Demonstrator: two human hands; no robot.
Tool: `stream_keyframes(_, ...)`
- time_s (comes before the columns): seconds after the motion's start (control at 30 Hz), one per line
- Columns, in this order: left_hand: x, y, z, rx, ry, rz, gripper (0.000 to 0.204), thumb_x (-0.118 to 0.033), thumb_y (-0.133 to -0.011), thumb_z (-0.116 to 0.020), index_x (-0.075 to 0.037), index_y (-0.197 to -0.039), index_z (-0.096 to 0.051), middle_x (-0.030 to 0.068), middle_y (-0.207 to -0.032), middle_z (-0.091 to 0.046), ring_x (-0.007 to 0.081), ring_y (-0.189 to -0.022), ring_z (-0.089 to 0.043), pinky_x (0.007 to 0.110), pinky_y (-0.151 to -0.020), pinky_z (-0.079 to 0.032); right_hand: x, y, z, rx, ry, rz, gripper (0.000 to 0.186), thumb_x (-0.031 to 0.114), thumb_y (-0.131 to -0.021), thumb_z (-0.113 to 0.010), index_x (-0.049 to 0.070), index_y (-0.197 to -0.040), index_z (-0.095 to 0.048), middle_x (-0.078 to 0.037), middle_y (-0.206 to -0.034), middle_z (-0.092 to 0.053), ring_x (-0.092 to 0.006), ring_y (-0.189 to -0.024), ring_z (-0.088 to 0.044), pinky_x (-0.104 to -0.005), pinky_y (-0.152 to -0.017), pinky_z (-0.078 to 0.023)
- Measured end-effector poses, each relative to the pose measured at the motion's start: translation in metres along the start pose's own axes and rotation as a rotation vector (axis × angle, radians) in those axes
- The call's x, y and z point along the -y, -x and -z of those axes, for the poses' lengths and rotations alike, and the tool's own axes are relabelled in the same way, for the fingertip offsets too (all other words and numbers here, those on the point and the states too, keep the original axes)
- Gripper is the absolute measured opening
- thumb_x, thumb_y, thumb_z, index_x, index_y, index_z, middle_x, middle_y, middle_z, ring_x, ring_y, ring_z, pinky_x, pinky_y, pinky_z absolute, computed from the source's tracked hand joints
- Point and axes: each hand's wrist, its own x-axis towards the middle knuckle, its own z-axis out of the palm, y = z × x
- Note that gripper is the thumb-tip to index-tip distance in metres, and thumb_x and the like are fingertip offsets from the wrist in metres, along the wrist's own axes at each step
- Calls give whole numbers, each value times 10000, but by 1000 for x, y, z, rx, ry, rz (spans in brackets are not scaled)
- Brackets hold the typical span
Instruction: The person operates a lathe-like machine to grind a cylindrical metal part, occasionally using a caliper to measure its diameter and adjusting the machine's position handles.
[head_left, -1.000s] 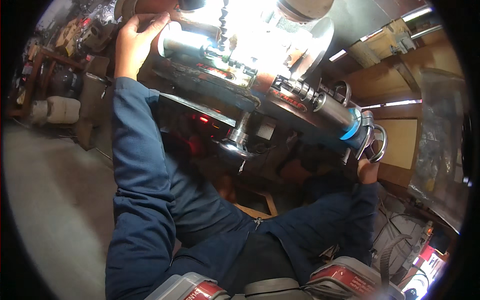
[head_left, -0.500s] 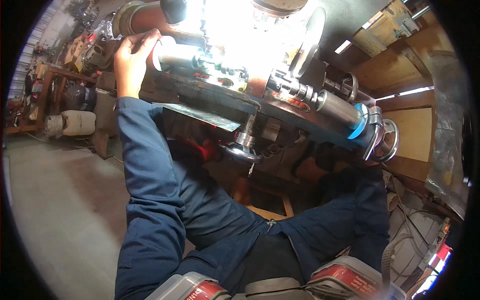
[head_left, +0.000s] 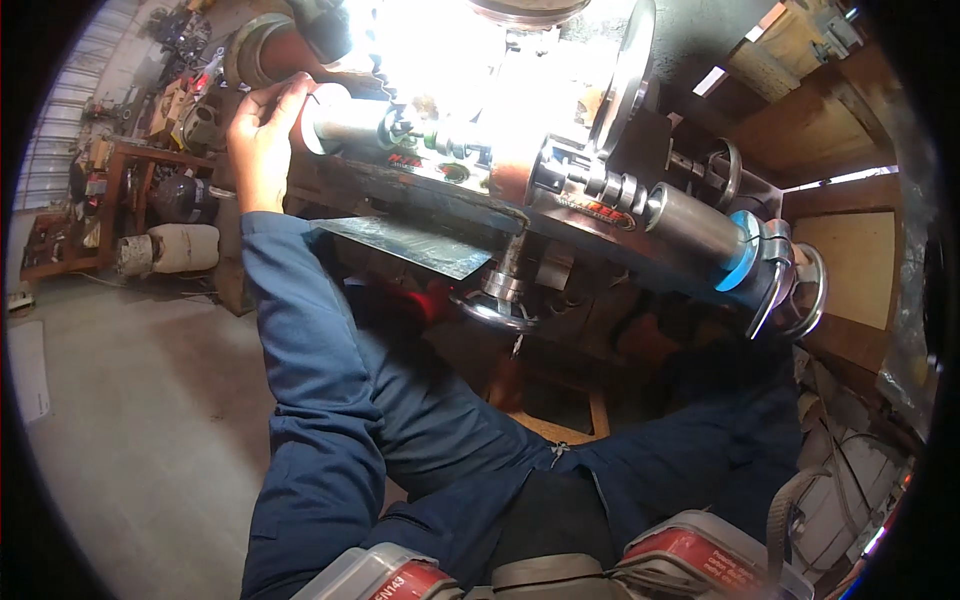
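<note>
My left hand (head_left: 266, 135) grips the pale round end of a silver cylinder (head_left: 345, 124) at the upper left of a machine, thumb against its rim. Along the machine runs a shaft with stepped lobes (head_left: 612, 190), leading to a larger steel cylinder (head_left: 690, 220) with a blue ring (head_left: 740, 262). A chrome handwheel (head_left: 812, 290) and a lever stand at that right end. My right sleeve reaches into shadow below them; that hand is hidden. A second handwheel (head_left: 495, 315) hangs below the middle. Bright glare washes out the machine's top centre.
A metal sheet (head_left: 410, 240) juts below the machine bed. Cluttered wooden racks (head_left: 120, 200) and a white plastic container (head_left: 185, 247) stand at the left beside concrete floor (head_left: 140, 420). Wooden panels (head_left: 835, 265) and a plastic sheet line the right, with cables at lower right.
The view has shifted, so the machine sits further right and mostly lower. My left hand stays on the cylinder end. My right hand, visible below the right handwheel earlier, is now hidden.
</note>
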Motion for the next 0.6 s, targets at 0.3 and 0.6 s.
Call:
stream_keyframes(0.3,6,-6,3,-4,41,21,270,-136,-828,-759,47,-1002,-665,105,-957,-711,137,-900,-653,254,-861,-485,15,4,11,-205,-263,43,411,188,-896,-632,-39,-1221,-524,-115,-1182,-593,-209,-1063,-558,-341,-923,-438)
stream_keyframes(0.6,11,-10,12,18,-50,-4,316,-218,-798,-781,4,-1007,-697,63,-927,-725,97,-873,-634,252,-833,-478,98,3,53,-278,-640,41,427,198,-886,-647,-44,-1217,-528,-109,-1179,-592,-191,-1057,-554,-324,-933,-428)
